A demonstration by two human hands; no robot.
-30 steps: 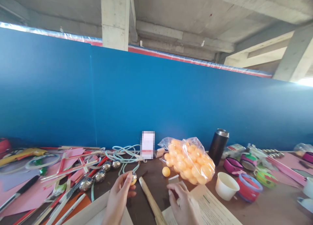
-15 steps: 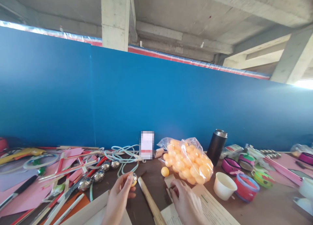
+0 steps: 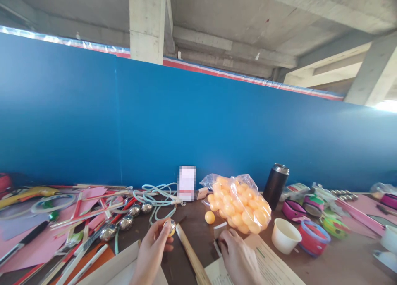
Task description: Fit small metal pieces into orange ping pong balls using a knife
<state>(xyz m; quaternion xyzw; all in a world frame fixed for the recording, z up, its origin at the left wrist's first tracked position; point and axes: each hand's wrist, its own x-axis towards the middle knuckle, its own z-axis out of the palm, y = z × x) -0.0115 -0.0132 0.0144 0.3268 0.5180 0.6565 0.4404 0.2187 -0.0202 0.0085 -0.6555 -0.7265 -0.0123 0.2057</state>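
My left hand (image 3: 151, 252) pinches a small orange ball (image 3: 171, 226) that has a shiny silver patch, holding it just above the brown table. My right hand (image 3: 237, 256) is closed on a small pale card or strip (image 3: 219, 231) with something dark under the fingers, over a printed sheet (image 3: 266, 264). A wooden stick (image 3: 192, 256) lies between the two hands. A loose orange ball (image 3: 210, 217) rests beside a clear bag full of orange balls (image 3: 240, 202).
Silver balls (image 3: 125, 222), pale cord (image 3: 158, 196), sticks, pink paper and a yellow glue gun (image 3: 27, 192) crowd the left. A black flask (image 3: 275, 185), a white cup (image 3: 285, 235) and tape rolls (image 3: 313, 231) stand on the right. A blue wall rises behind.
My right hand dipped to the sheet and now lifts the pale strip again. My left hand has kept the ball almost still, shifting slightly right.
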